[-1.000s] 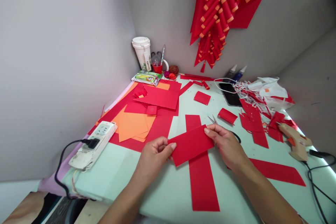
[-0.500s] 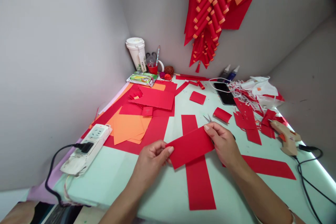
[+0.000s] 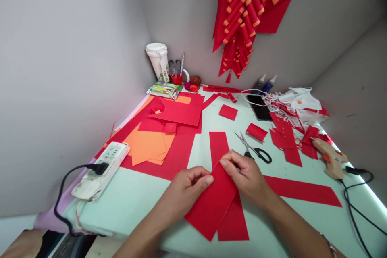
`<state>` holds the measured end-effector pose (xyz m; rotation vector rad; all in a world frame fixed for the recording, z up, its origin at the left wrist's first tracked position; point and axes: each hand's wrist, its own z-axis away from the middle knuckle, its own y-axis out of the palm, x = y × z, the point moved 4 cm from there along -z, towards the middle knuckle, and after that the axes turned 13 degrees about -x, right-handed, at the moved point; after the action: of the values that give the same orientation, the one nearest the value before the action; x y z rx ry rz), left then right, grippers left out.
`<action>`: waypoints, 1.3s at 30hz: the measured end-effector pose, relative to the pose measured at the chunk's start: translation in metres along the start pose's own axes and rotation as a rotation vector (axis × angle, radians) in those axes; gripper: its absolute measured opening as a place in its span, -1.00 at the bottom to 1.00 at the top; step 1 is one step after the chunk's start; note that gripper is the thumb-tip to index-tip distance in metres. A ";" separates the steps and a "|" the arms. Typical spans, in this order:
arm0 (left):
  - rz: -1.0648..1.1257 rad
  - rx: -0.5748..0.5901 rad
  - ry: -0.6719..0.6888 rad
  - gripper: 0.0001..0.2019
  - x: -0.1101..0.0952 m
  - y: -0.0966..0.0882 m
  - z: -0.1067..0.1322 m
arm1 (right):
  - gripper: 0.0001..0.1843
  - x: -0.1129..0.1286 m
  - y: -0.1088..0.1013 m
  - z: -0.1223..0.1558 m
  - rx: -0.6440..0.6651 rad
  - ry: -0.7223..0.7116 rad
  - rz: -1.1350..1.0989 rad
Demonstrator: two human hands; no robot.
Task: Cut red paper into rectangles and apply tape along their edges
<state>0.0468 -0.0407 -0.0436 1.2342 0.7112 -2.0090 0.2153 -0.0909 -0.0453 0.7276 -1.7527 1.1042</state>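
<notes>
Hand L (image 3: pixel 189 189) & hand R (image 3: pixel 246 175) pinch red paper (image 3: pixel 211 205) w/ thumbs (image 3: pixel 204 182) uppermost.

The left hand (image 3: pixel 185 189) and right hand (image 3: pixel 247 175) are left bare. On the right arm (image 3: pixel 290 219), a narrow pale trim (image 3: pixel 329 245) is glimpsed, blurred.

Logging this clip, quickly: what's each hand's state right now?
Left hand: closed, holding the red paper between thumb and fingers.
Right hand: closed, pinching the same red paper near its far end.
</notes>
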 end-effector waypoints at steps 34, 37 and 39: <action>-0.002 -0.184 0.078 -0.58 -0.030 0.006 -0.017 | -0.57 -0.012 0.000 0.000 -0.008 0.173 -0.293; 0.039 -0.268 0.106 -0.59 -0.035 0.000 -0.021 | -0.61 -0.009 0.002 0.000 0.030 0.169 -0.294; 0.087 -0.327 0.137 -0.59 -0.038 -0.003 -0.024 | -0.63 -0.005 0.003 0.001 0.061 0.158 -0.291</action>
<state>0.0702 -0.0112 -0.0186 1.1907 0.9915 -1.6689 0.2139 -0.0906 -0.0509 0.8771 -1.4331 0.9900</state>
